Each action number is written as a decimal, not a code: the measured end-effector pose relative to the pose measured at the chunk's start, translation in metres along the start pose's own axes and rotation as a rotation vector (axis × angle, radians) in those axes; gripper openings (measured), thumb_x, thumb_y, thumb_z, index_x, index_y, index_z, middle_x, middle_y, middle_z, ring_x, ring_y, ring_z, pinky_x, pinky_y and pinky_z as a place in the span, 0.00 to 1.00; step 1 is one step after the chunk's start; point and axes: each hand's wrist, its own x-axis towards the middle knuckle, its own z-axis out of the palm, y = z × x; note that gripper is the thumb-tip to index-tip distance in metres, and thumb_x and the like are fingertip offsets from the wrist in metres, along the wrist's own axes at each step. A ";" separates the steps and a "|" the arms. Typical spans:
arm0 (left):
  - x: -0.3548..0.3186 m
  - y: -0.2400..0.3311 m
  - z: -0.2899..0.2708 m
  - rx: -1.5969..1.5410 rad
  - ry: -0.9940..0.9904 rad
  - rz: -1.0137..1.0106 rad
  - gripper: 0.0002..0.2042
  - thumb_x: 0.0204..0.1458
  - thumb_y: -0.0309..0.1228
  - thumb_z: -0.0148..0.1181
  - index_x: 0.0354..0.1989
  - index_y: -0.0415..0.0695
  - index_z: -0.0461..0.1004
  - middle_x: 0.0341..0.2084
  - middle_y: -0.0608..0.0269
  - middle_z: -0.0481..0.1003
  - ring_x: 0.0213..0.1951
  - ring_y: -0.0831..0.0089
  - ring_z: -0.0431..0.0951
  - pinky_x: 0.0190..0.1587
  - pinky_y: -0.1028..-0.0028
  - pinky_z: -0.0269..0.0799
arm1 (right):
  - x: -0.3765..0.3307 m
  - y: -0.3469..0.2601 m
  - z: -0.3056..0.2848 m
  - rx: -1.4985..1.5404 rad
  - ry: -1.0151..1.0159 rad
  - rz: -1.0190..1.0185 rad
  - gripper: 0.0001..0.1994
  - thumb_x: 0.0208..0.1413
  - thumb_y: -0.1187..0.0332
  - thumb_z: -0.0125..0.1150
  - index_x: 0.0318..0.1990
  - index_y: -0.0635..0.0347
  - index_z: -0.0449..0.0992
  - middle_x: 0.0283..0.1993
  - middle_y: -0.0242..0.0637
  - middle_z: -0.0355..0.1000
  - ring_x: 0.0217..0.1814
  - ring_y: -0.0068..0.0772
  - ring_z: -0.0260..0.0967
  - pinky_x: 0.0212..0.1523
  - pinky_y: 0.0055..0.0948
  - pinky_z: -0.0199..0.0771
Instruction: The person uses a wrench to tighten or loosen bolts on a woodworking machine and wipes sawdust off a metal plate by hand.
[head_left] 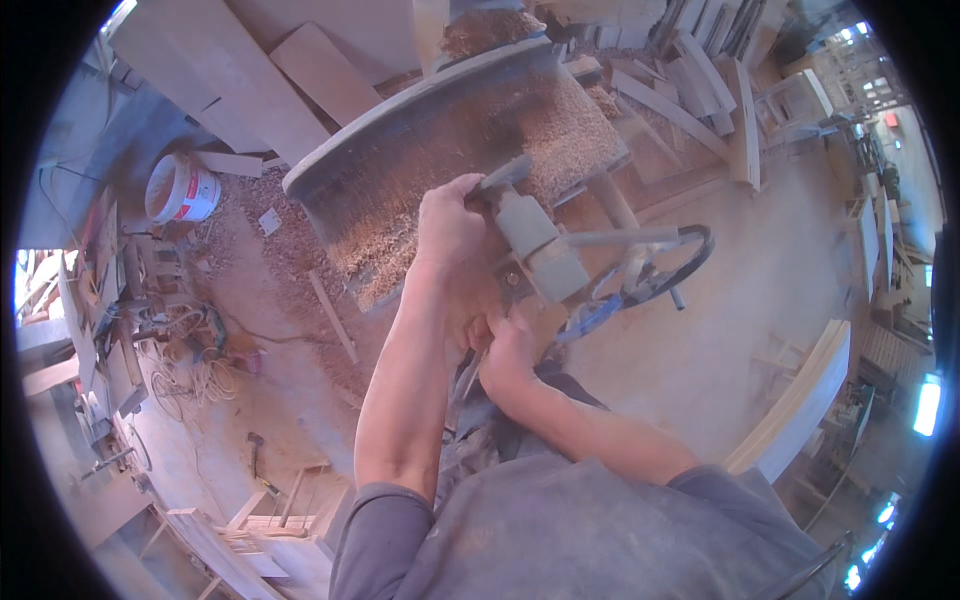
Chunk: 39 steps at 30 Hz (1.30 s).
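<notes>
Head view looks down on a grey, blocky machine part standing over a sawdust-covered table — its long axis slants from upper left to lower right. Left hand wraps its fingers closed over the part's upper end, while right hand sits just below the lower end, fingers curled tight near a blue-handled tool — whether it grips that, I cannot tell.

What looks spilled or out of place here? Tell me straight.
Wood shavings blanket the machine table beyond the left hand and spill onto the floor beneath. A white bucket lies tipped on its side.
</notes>
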 end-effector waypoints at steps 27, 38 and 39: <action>-0.191 0.016 -0.023 0.149 -0.210 -0.574 0.13 0.60 0.33 0.55 0.44 0.37 0.79 0.27 0.45 0.79 0.32 0.55 0.82 0.38 0.64 0.73 | 0.009 -0.010 -0.007 0.083 -0.082 0.126 0.07 0.66 0.66 0.52 0.41 0.60 0.71 0.32 0.35 0.73 0.36 0.31 0.68 0.45 0.31 0.69; -0.186 0.039 -0.027 0.281 -0.172 -0.347 0.12 0.62 0.32 0.50 0.33 0.37 0.73 0.25 0.37 0.75 0.33 0.35 0.75 0.36 0.48 0.68 | -0.011 -0.023 0.017 0.022 -0.144 0.035 0.06 0.67 0.71 0.48 0.46 0.62 0.68 0.32 0.34 0.69 0.37 0.29 0.66 0.47 0.32 0.68; -0.193 0.033 -0.021 0.233 -0.105 -0.345 0.12 0.63 0.32 0.50 0.32 0.37 0.73 0.24 0.37 0.75 0.33 0.35 0.75 0.35 0.49 0.68 | -0.010 -0.022 0.016 -0.002 -0.189 0.016 0.05 0.67 0.72 0.48 0.46 0.62 0.68 0.33 0.35 0.69 0.37 0.29 0.66 0.47 0.32 0.68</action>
